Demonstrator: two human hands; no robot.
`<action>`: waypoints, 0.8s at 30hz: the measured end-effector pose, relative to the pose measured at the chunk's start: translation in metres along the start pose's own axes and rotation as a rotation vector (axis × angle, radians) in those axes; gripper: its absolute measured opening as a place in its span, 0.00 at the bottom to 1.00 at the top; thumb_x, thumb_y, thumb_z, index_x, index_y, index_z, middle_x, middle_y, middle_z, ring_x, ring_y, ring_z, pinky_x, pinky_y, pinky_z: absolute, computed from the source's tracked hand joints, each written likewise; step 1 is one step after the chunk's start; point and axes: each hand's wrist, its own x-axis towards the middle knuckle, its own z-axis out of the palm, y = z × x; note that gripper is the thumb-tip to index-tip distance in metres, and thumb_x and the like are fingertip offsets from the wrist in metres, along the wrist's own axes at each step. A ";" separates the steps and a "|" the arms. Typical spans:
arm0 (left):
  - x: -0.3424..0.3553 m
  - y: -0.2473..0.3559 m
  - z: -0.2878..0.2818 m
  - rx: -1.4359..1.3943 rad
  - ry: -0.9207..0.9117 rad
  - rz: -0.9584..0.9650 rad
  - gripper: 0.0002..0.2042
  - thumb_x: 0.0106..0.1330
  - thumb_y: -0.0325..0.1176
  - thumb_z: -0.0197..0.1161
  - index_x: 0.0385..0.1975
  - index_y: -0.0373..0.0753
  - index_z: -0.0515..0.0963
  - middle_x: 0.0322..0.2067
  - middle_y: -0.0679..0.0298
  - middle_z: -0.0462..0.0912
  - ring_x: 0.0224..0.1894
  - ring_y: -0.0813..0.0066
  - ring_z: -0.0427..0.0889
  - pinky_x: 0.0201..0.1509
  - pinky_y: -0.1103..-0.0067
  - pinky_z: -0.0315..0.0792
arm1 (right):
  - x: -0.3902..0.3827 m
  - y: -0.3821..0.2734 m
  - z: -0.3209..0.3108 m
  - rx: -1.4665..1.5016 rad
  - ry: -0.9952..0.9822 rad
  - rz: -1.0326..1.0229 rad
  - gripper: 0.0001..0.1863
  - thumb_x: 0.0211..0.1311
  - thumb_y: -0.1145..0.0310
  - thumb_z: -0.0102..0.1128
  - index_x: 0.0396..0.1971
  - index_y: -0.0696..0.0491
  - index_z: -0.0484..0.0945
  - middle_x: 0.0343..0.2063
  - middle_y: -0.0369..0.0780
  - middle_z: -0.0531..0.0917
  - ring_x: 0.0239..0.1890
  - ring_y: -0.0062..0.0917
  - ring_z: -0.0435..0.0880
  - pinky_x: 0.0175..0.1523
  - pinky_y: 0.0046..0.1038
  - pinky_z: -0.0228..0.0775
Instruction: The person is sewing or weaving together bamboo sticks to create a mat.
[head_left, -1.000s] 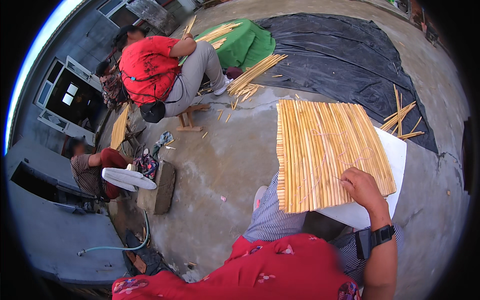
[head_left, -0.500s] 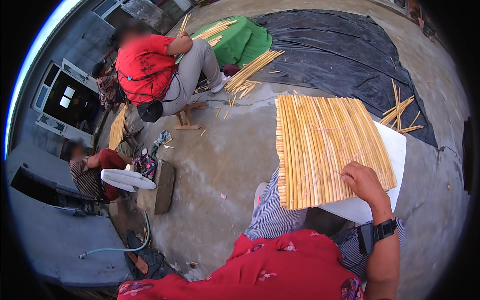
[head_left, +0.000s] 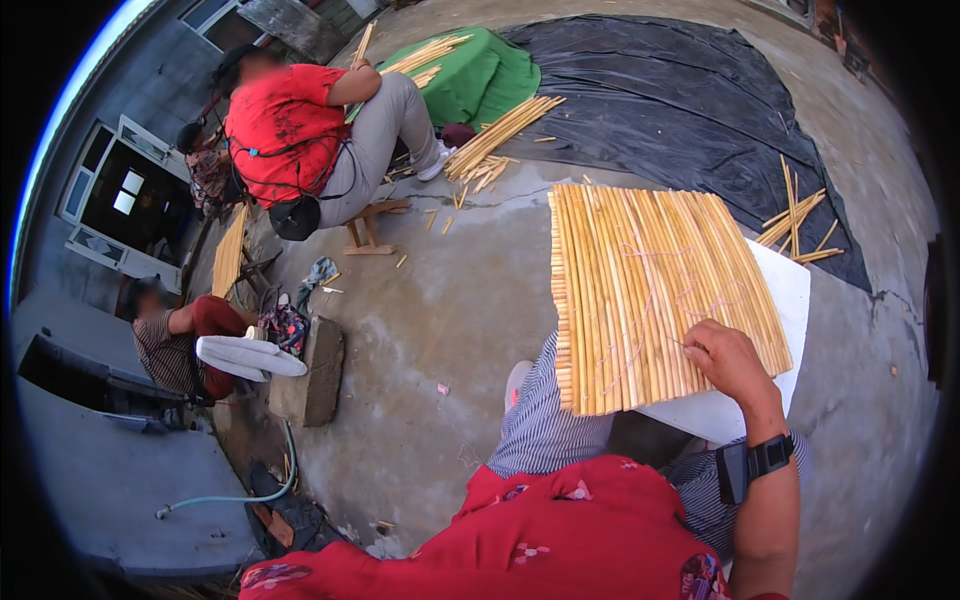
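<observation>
A mat of pale yellow sticks laid side by side [head_left: 640, 290] rests over my lap and a white board [head_left: 787, 285]. Thin pink thread [head_left: 715, 302] lies in loose loops across the sticks. My right hand [head_left: 722, 357] is at the mat's near right part, thumb and forefinger pinched on a thin needle [head_left: 675, 342] whose tip points left over the sticks. Its other fingers curl close to the surface. A black strap device sits on the wrist. My left hand does not show; it may be hidden under the mat or by my body.
A person in a red shirt [head_left: 285, 130] sits on a wooden stool [head_left: 375, 228] near a green cloth [head_left: 500, 75] with sticks. Another person [head_left: 170, 340] sits left by a stone block [head_left: 310, 375]. Black sheeting [head_left: 660, 95] and loose sticks [head_left: 797, 218] lie ahead. A hose [head_left: 240, 497] is at lower left.
The surroundings have shifted slightly left and up in view. My right hand keeps its pinch at nearly the same spot on the mat.
</observation>
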 end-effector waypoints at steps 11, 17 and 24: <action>-0.002 0.003 0.002 -0.005 -0.001 0.013 0.19 0.61 0.39 0.59 0.49 0.37 0.77 0.43 0.56 0.82 0.45 0.61 0.81 0.46 0.66 0.75 | 0.002 0.000 0.001 -0.031 -0.006 -0.030 0.07 0.58 0.66 0.56 0.29 0.53 0.77 0.31 0.43 0.79 0.37 0.42 0.78 0.42 0.39 0.69; -0.005 0.005 0.002 0.005 -0.011 0.012 0.19 0.61 0.39 0.59 0.49 0.37 0.77 0.42 0.56 0.82 0.45 0.61 0.81 0.46 0.66 0.75 | -0.002 0.004 0.004 -0.008 -0.001 0.008 0.07 0.58 0.66 0.55 0.29 0.53 0.77 0.30 0.43 0.79 0.37 0.42 0.78 0.42 0.39 0.70; -0.011 0.012 0.003 -0.009 0.005 0.057 0.19 0.61 0.39 0.59 0.49 0.37 0.77 0.42 0.56 0.82 0.45 0.62 0.81 0.46 0.67 0.75 | 0.003 0.000 0.003 -0.019 -0.032 -0.009 0.07 0.58 0.66 0.55 0.29 0.54 0.77 0.31 0.44 0.79 0.37 0.41 0.78 0.43 0.39 0.70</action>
